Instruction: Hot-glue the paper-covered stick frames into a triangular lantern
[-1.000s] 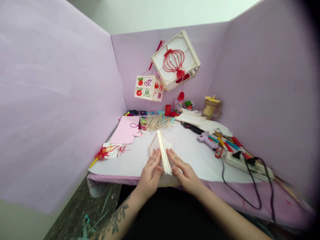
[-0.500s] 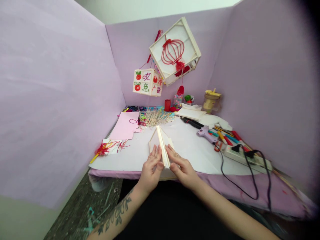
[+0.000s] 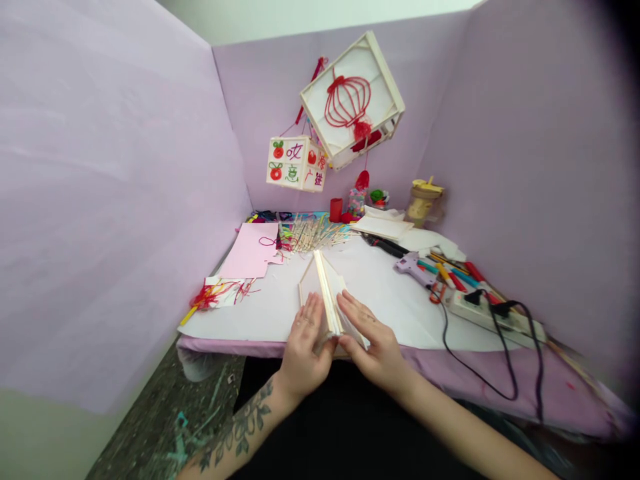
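Note:
A folded frame of pale wooden sticks and white paper (image 3: 323,288) stands tent-like near the table's front edge. My left hand (image 3: 305,347) presses flat against its left panel, fingers stretched out and together. My right hand (image 3: 373,340) lies against the right panel in the same way, fingers extended. The two hands hold the frame between them, its ridge rising between the fingertips.
White sheet (image 3: 380,293) covers the purple table. Pink paper (image 3: 253,250), red string scraps (image 3: 215,297) and loose sticks (image 3: 310,237) lie left and behind. A glue gun (image 3: 413,267), pens (image 3: 453,273), power strip (image 3: 493,317) and black cable sit right. Two lanterns (image 3: 350,103) hang above.
The view shifted slightly. Both hands slid a little along the frame's sides and stay pressed on it; the frame has hardly moved.

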Available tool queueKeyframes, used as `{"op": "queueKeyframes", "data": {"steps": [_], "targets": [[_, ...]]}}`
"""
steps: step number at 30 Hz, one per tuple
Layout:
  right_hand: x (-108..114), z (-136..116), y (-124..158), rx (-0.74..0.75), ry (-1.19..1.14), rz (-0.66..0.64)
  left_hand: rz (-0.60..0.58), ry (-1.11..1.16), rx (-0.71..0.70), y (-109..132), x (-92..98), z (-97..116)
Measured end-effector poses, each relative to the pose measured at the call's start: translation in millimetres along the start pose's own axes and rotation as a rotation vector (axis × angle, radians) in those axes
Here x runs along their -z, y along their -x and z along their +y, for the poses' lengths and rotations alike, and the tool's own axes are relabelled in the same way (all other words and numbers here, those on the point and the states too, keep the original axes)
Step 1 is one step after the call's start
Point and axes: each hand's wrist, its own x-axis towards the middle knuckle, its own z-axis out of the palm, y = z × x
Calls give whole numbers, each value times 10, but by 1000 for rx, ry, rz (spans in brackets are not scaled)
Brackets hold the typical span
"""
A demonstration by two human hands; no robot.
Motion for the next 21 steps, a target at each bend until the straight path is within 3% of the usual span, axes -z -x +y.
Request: {"op": "queueKeyframes", "data": {"steps": [8,17,21], "targets": [[-89,-107,49,176,149,253,113,-90,-91,75,-101,1],[-150,-75,85,253,176,242,288,-115,-152,89,-137,5],[-164,-94,74,258,166,233,311,-60,-149,84,-151,1]]}}
